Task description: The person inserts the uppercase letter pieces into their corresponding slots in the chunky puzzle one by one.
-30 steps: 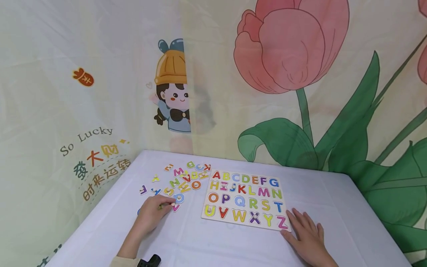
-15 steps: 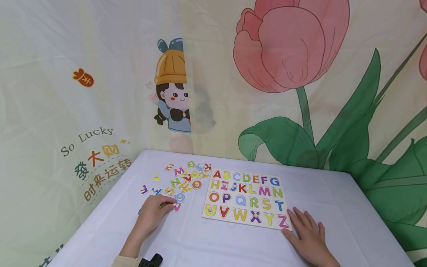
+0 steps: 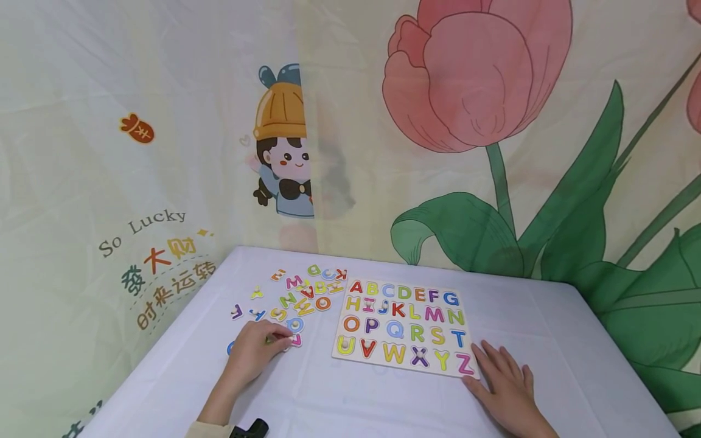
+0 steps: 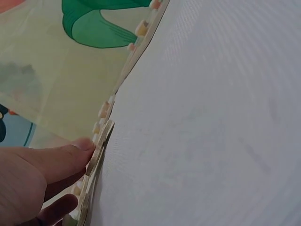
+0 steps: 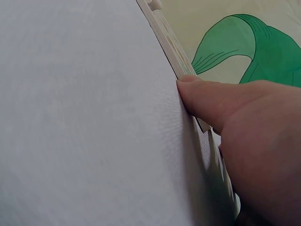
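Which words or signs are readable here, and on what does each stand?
"So Lucky": left backdrop
"發大财": left backdrop
"时来运转": left backdrop
"ABCDEFG HIJKLMN OPQRST UVWXYZ": letter board
"F": purple piece
"Q": blue piece
"N": green piece
"O": orange piece
Pink piece at left hand: partly covered
Other loose pieces: too small for certainty
Pouch print, lower-left characters: unreadable

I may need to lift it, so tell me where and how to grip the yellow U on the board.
Pinch its knob, ideally from above and the near side: the yellow U seems to lie flat in the nearest row of the board, and the knob rises from its face.
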Tool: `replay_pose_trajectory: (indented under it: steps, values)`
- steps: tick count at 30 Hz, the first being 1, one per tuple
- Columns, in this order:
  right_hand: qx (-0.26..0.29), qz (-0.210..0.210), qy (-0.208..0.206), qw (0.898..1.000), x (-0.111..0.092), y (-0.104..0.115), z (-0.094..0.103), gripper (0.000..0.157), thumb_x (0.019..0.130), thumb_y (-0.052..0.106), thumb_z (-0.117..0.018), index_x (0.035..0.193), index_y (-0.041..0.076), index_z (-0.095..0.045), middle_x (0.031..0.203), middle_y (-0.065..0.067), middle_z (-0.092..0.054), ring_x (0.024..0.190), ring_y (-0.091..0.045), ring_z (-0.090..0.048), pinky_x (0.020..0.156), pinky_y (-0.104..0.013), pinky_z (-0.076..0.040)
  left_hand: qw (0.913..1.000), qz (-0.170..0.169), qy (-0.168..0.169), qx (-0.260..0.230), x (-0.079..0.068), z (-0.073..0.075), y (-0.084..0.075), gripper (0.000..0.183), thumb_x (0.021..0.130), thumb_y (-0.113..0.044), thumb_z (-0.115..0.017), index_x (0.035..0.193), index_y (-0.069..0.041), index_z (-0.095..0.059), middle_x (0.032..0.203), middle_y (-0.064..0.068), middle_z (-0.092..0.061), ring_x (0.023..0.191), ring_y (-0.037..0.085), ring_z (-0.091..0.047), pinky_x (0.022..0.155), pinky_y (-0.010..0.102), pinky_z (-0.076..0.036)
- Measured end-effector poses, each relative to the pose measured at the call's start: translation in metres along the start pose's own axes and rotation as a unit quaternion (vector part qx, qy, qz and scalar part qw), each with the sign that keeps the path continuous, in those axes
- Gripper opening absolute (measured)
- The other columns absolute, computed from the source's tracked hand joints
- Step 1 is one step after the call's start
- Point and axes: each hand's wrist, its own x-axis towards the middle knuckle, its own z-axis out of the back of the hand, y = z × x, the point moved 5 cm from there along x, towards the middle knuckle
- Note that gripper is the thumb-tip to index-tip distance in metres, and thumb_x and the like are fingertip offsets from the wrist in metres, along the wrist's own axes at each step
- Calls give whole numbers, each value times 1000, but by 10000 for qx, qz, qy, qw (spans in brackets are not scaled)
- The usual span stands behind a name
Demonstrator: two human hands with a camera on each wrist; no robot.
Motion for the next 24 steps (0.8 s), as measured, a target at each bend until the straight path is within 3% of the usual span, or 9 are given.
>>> replay_pose_trajectory:
  steps: [4, 13, 20, 24]
  values:
    - [-2, -18, 6, 10000, 0, -1, -1, 98, 94, 65, -68, 163, 3, -36, 170, -29, -18, 152, -58, 2, 111, -83, 15, 9999, 124, 54, -32, 0, -3, 1, 13, 86, -22, -91, 91, -32, -83, 90, -17, -73, 91, 10, -59, 87, 38, -46]
    - [9, -2, -17, 10000, 1, -1, -2, 98, 94, 64, -68, 163, 3, -36, 170, -28, -18, 152, -58, 2, 111, -83, 17, 9998, -21, 214, -49, 0, -3, -1, 15, 85, -24, -92, 87, -34, -80, 78, -20, -65, 91, 10, -60, 94, 43, -45]
    - [18, 38, -35, 10000, 0, -1, -2, 96, 95, 61, -69, 163, 2, -36, 170, -28, -19, 152, -59, 1, 110, -84, 15, 9984, -178, 364, -397, -1, -2, 3, 21, 88, -21, -89, 107, -28, -84, 102, -18, -75, 100, 7, -66, 97, 38, -51]
    - [4, 19, -42, 10000, 0, -1, -2, 96, 95, 62, -69, 163, 2, -36, 170, -28, -19, 152, -58, 1, 110, -84, 15, 9968, -333, 577, -446, -2, -3, 4, 22, 91, -19, -85, 110, -31, -84, 107, -21, -75, 112, 11, -64, 106, 45, -46]
